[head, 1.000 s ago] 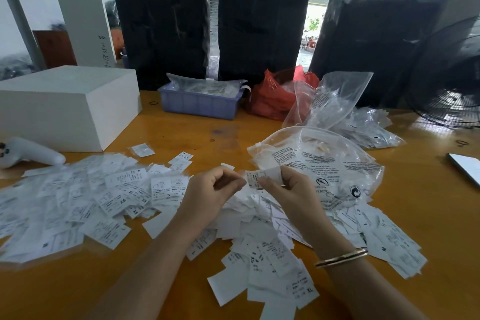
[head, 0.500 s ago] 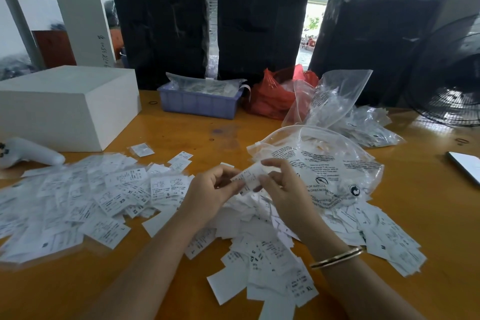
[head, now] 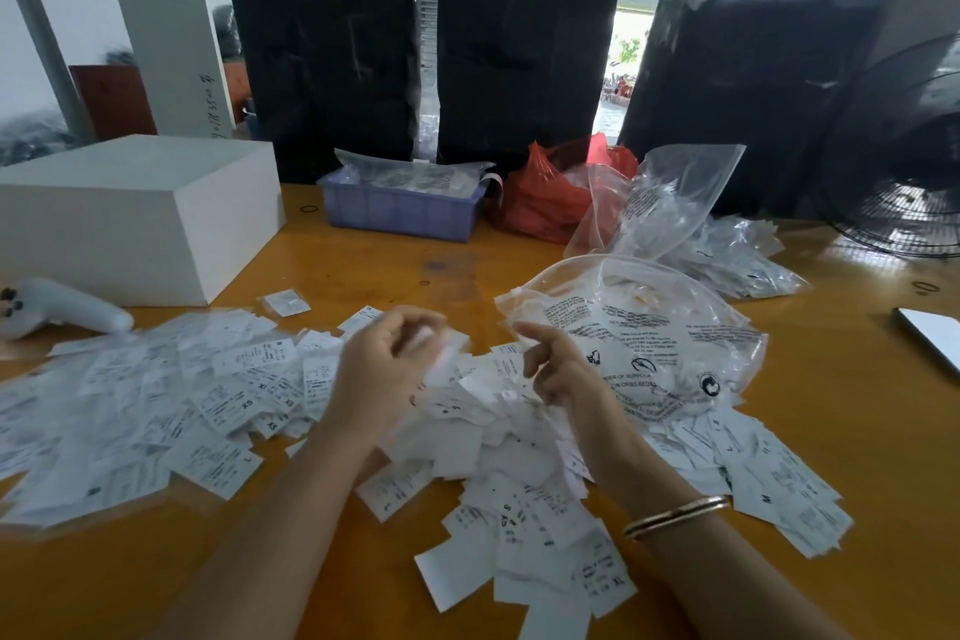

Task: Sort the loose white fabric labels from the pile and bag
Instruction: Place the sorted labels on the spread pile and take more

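Across the orange bench (head: 363, 577), loose white fabric labels (head: 218, 411) lie spread in a wide layer at left, which may be the sorted ones, with a deeper unsorted pile (head: 519, 483) at centre, so plenty seems left. Beside the pile sits a clear printed bag (head: 649, 327). The left hand (head: 387, 369) curls blurred fingers around a label; the right hand (head: 563, 369) is loosely open, holding nothing.

Small white fabric labels on the yellow-orange wooden table (head: 857, 405) carry size marks: one near its left edge (head: 247, 403) reads "XS", one toward its near edge (head: 618, 583) "XL". The clear plastic bag (head: 639, 343) shows black warning print, partly legible: "OF SUFFOCA", "IN CRIBS, BEDS".
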